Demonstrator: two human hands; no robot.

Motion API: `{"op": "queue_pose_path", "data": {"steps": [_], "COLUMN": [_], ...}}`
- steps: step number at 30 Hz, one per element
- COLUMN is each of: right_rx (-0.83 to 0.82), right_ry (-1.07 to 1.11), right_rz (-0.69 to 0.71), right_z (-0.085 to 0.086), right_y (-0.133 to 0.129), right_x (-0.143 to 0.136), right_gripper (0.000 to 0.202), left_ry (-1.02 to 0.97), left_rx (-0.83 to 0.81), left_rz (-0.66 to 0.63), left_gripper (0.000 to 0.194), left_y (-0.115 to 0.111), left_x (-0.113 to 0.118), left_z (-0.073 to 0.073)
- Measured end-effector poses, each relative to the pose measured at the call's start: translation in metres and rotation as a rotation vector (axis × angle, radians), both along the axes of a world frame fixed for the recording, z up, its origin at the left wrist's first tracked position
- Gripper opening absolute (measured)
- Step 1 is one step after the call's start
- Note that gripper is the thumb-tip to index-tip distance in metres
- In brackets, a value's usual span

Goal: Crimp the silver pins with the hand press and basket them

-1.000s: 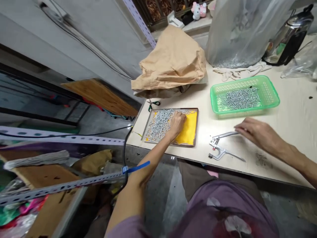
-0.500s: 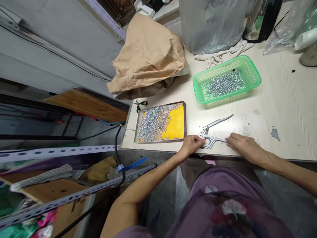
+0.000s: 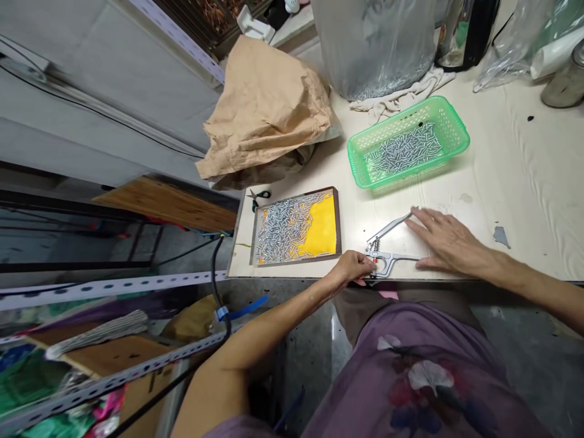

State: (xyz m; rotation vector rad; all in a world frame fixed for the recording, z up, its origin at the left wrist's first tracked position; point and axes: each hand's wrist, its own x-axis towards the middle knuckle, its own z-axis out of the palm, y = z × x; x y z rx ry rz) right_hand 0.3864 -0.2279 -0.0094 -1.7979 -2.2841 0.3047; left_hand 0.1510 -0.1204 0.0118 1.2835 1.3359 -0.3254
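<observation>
A grey metal pair of pliers [image 3: 393,257] with a spring and a small red part between its handles lies near the table's front edge, handles spread wide. My left hand [image 3: 353,266] is pinched closed at the head of the pliers; what its fingertips hold is hidden. Spanning the handle ends, my right hand [image 3: 449,238] has its fingertips on the upper handle and its thumb by the lower one. Left of the pliers, a shallow tray [image 3: 338,222] with a yellow bottom carries many small silver metal pins [image 3: 283,230].
A green plastic basket [image 3: 460,141] with more metal pins stands behind the pliers. Green-handled scissors [image 3: 260,196] lie beyond the tray's far left corner. Crumpled brown paper [image 3: 269,109], a large clear plastic bag [image 3: 374,48] and a white cloth [image 3: 401,97] are at the back.
My right hand has opened wider and moved up from the lower handle's end to span both handles. My left hand stays at the pliers' head. The view has shifted slightly.
</observation>
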Motion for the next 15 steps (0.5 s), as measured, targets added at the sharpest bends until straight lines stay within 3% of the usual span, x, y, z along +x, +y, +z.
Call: {"op": "queue_pose_path", "data": {"steps": [2, 5, 9, 15], "right_rx": [0.039, 0.013, 0.002, 0.014], "right_ry": [-0.016, -0.016, -0.042, -0.068], "right_rz": [0.017, 0.095, 0.111, 0.092], "right_z": [-0.007, -0.016, -0.019, -0.013], "right_y": [0.014, 0.028, 0.026, 0.015], "right_x": [0.01, 0.015, 0.008, 0.001], "right_gripper": [0.093, 0.105, 0.108, 0.089], "left_ry": [0.002, 0.014, 0.031, 0.021], "left_rx": [0.004, 0.008, 0.014, 0.02], "left_rz": [0.022, 0.046, 0.068, 0.094], "left_gripper": [0.026, 0.026, 0.023, 0.027], "left_y": [-0.002, -0.005, -0.008, -0.009], "left_x": [-0.001, -0.001, 0.0, 0.0], "left_z": [0.0, 0.001, 0.003, 0.003]}}
